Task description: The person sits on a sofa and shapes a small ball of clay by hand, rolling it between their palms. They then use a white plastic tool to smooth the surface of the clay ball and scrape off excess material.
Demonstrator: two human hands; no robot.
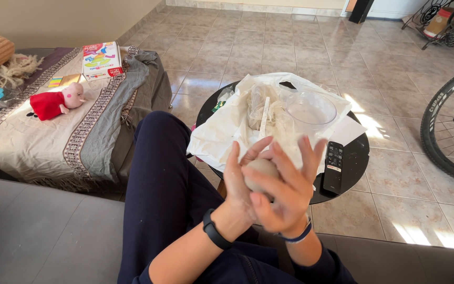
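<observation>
A pale beige ball of dough or clay (260, 171) is pressed between my two palms, above my lap. My left hand (237, 181), with a black band on its wrist, cups the ball from the left. My right hand (290, 184), with a blue bracelet on its wrist, covers it from the right and front, fingers spread and pointing up. Just beyond my hands stands a round black table (358, 158).
On the table lie a crumpled white plastic sheet (216, 131), a clear bowl (311, 109) and a black remote control (333, 167). A bicycle wheel (437, 131) stands at the right. At the left, a covered daybed (38, 137) holds a red plush toy (53, 102) and a colourful box (101, 60).
</observation>
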